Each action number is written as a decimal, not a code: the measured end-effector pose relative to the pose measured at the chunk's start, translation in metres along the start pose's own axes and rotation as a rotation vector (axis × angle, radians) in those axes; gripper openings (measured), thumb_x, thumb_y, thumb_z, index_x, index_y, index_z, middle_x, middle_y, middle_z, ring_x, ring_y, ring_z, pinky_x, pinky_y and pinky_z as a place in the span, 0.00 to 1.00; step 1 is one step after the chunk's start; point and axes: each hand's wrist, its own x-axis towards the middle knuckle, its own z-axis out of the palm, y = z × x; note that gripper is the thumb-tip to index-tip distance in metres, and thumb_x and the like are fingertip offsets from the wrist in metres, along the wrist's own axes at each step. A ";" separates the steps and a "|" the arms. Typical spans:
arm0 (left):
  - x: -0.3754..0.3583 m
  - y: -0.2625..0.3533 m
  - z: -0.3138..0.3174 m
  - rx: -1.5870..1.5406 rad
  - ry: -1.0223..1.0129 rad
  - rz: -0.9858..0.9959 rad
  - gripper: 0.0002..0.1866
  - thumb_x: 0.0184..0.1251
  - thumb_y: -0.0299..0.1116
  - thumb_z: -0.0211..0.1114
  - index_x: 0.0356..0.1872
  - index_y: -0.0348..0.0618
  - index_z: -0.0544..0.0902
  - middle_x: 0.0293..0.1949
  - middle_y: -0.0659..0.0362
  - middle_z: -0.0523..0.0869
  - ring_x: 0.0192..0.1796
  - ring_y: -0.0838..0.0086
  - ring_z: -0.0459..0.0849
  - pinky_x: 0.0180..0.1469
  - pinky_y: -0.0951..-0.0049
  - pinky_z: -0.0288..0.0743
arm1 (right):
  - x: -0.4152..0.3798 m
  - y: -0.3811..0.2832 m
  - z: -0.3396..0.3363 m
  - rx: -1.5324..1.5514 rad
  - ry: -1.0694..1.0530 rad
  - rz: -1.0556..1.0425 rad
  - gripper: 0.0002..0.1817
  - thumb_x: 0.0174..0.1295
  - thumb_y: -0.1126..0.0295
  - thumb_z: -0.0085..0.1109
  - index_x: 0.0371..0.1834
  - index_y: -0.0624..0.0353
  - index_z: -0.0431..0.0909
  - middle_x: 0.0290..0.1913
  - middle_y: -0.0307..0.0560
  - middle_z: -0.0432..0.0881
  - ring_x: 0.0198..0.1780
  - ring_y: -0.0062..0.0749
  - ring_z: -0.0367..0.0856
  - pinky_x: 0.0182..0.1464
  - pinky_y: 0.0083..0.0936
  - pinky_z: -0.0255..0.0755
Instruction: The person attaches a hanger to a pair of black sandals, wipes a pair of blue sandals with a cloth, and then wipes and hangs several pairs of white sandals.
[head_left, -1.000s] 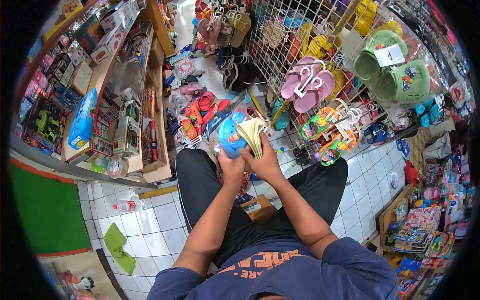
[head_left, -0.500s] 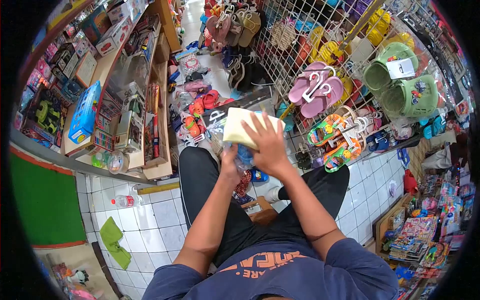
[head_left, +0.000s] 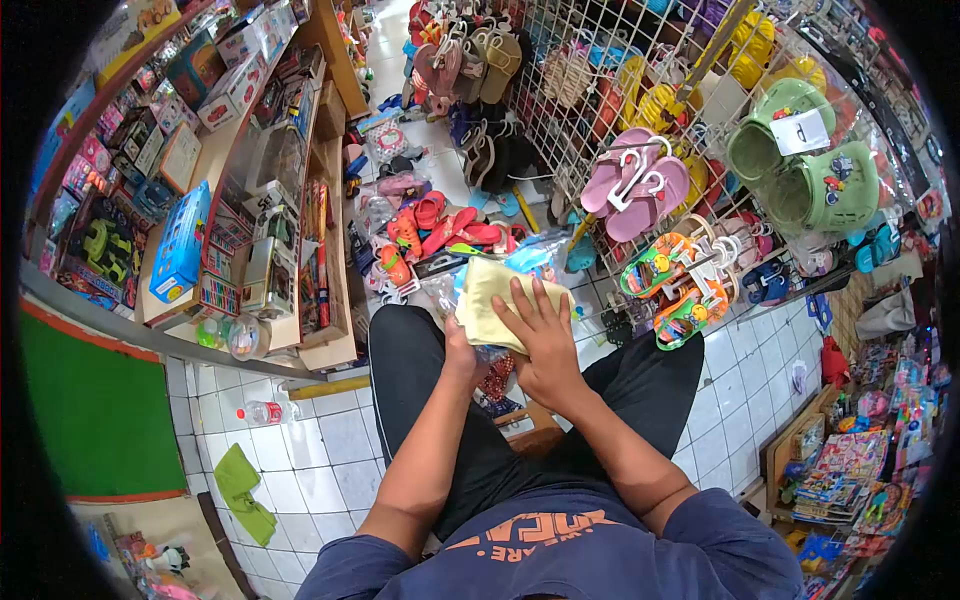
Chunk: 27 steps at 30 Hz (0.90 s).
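A folded pale-yellow cloth (head_left: 488, 302) lies over a clear plastic package (head_left: 543, 256) with something blue inside. My right hand (head_left: 545, 345) rests on the cloth with its fingers stretched out and a little apart. At the near left edge of the package, my left hand (head_left: 459, 350) is closed, thumb upward; the cloth hides much of what it grips. Both hands are between my knees, above the floor. What exactly the package holds cannot be made out.
Red sandals (head_left: 450, 230) and other footwear lie beyond my hands. Pink slippers (head_left: 635, 185) and green clogs (head_left: 845, 190) hang on a wire rack at right. Shelves of boxed toys (head_left: 180, 240) stand at left. A bottle (head_left: 260, 412) and green cloth (head_left: 243, 490) lie on the tiles.
The cloth and my right hand have come lower, toward me, over the package. More of the package's far end and the red sandals now show. My view has shifted slightly.
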 end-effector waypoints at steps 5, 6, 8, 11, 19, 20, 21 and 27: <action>0.010 0.001 -0.003 0.361 -0.058 0.008 0.28 0.57 0.35 0.71 0.58 0.38 0.72 0.51 0.57 0.81 0.54 0.70 0.80 0.55 0.66 0.76 | -0.020 0.029 -0.018 0.508 0.157 0.117 0.23 0.66 0.68 0.54 0.64 0.56 0.72 0.61 0.55 0.77 0.65 0.49 0.73 0.66 0.37 0.63; 0.009 0.004 0.001 0.393 -0.054 -0.069 0.31 0.53 0.36 0.76 0.57 0.40 0.72 0.48 0.59 0.80 0.52 0.73 0.78 0.51 0.69 0.75 | -0.021 0.032 -0.029 0.610 0.153 0.292 0.19 0.69 0.65 0.51 0.61 0.60 0.73 0.55 0.53 0.80 0.58 0.43 0.76 0.60 0.32 0.67; 0.005 0.010 0.007 0.384 -0.059 -0.121 0.31 0.55 0.37 0.75 0.58 0.41 0.71 0.48 0.59 0.80 0.52 0.72 0.79 0.52 0.68 0.76 | -0.028 0.051 -0.039 0.747 0.186 0.592 0.20 0.75 0.58 0.45 0.54 0.65 0.76 0.45 0.45 0.82 0.45 0.25 0.76 0.50 0.26 0.71; 0.005 0.017 0.014 0.272 -0.068 -0.194 0.31 0.57 0.37 0.73 0.60 0.40 0.71 0.49 0.57 0.81 0.50 0.68 0.82 0.52 0.65 0.78 | -0.027 0.049 -0.075 0.984 0.469 0.617 0.22 0.75 0.56 0.44 0.54 0.66 0.74 0.44 0.41 0.82 0.44 0.24 0.77 0.49 0.24 0.71; 0.002 0.014 0.024 -0.052 -0.182 -0.213 0.34 0.55 0.29 0.68 0.64 0.35 0.66 0.58 0.49 0.77 0.58 0.58 0.80 0.60 0.57 0.76 | 0.003 0.020 -0.112 0.488 0.181 -0.007 0.22 0.66 0.66 0.54 0.63 0.59 0.71 0.59 0.56 0.76 0.64 0.46 0.72 0.64 0.39 0.65; 0.001 0.010 0.022 -0.129 -0.223 -0.222 0.37 0.53 0.31 0.69 0.66 0.35 0.65 0.60 0.48 0.76 0.59 0.57 0.80 0.62 0.55 0.74 | 0.010 0.017 -0.102 0.250 0.063 -0.086 0.27 0.60 0.66 0.60 0.65 0.54 0.70 0.63 0.56 0.73 0.68 0.52 0.66 0.67 0.48 0.59; -0.002 0.006 0.019 -0.207 -0.262 -0.233 0.40 0.51 0.32 0.71 0.67 0.35 0.64 0.61 0.47 0.76 0.59 0.56 0.79 0.63 0.53 0.73 | 0.017 0.010 -0.093 0.012 -0.057 -0.161 0.34 0.53 0.66 0.65 0.67 0.49 0.69 0.67 0.56 0.69 0.72 0.57 0.61 0.70 0.56 0.53; -0.013 0.008 0.040 -0.135 -0.018 -0.225 0.33 0.62 0.44 0.51 0.66 0.35 0.67 0.62 0.45 0.75 0.64 0.54 0.74 0.68 0.53 0.66 | 0.013 0.015 -0.037 -0.104 0.003 -0.110 0.40 0.43 0.69 0.67 0.67 0.39 0.71 0.68 0.51 0.69 0.70 0.60 0.61 0.70 0.64 0.45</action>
